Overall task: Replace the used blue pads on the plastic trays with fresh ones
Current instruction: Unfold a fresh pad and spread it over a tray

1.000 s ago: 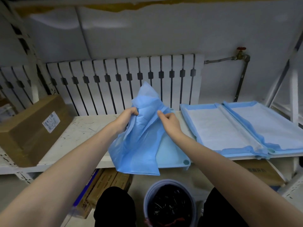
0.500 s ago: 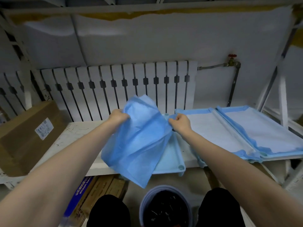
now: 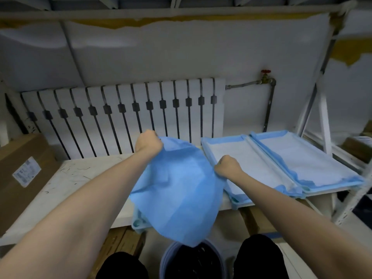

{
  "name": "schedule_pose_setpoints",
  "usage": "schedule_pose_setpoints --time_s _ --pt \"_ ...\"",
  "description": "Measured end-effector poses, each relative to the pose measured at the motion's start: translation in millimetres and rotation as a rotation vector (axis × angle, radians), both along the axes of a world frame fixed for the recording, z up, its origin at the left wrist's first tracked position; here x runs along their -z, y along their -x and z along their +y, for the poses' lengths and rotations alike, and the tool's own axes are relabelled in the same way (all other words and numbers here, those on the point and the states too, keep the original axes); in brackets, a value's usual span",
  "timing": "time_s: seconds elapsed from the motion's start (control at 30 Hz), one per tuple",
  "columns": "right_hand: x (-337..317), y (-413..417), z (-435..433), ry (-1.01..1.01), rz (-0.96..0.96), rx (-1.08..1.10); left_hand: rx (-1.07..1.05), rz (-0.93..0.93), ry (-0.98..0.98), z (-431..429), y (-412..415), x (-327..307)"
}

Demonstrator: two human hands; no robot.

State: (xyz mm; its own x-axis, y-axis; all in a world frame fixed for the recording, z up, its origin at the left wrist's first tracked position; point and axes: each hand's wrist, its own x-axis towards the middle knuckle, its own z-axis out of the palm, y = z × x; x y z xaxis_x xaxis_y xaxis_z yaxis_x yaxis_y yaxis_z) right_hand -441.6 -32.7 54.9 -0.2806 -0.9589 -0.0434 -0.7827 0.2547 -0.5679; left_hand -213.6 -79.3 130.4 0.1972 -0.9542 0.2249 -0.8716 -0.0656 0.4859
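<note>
Two-handed, holds a crumpled blue pad (image 3: 177,190) up over the front edge of the shelf (image 3: 76,178). Grips its upper edge with the left hand (image 3: 148,142) toward the back and the right hand (image 3: 227,165) nearer the front, fingers (image 3: 153,135) of both curled tight into the material. Lets the pad hang over a plastic tray (image 3: 137,223) at the front edge, its lowest tip above a dark-lined bucket (image 3: 165,258) below. Faces a padded tray (image 3: 249,162) just beside the right hand and an end tray (image 3: 308,158) touching it at the shelf's right end.
</note>
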Motion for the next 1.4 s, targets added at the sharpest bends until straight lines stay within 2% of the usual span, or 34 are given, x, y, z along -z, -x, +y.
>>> schedule_pose_setpoints --time_s 0.1,0.2,0.3,0.4,0.53,0.63,0.77,0.83,1.0,1.1,1.17,1.23,1.3,1.4 --pt "1 8 3 0.001 -0.047 0.001 0.228 0.152 -0.089 0 13 6" --pt "7 16 8 -0.085 -0.002 -0.040 0.398 0.297 -0.189 7 26 16" --pt "15 21 12 -0.130 0.064 -0.035 0.404 0.233 -0.325 14 33 31" --pt "19 20 17 -0.095 0.225 -0.014 0.437 0.153 -0.475 21 37 48" --pt "18 12 22 0.036 0.363 -0.074 0.463 0.184 -0.504 34 43 60" --pt "15 2 24 0.200 0.307 -0.271 0.404 0.270 -0.529 38 44 60" --pt "4 -18 38 0.341 0.090 -0.637 0.259 0.642 -0.601 39 38 57" --pt "-2 -30 46 0.346 0.026 -0.773 0.214 0.714 -0.594 39 30 55" --pt "-9 -52 61 0.254 -0.061 -0.947 0.102 0.602 -0.488 49 14 53" --pt "-8 -60 63 0.173 -0.172 -0.952 0.116 0.650 -0.410 56 -3 49" --pt "-2 -63 58 0.081 -0.230 -0.869 0.095 0.611 -0.297 60 -18 43" --pt "6 -62 50 0.010 -0.149 -0.754 0.054 0.541 -0.168 57 -39 37" --pt "15 -60 41 -0.056 0.027 -0.697 -0.002 0.478 -0.078 56 -62 32" --pt "26 -65 38 -0.162 0.191 -0.700 -0.146 0.261 -0.055 62 -99 34"
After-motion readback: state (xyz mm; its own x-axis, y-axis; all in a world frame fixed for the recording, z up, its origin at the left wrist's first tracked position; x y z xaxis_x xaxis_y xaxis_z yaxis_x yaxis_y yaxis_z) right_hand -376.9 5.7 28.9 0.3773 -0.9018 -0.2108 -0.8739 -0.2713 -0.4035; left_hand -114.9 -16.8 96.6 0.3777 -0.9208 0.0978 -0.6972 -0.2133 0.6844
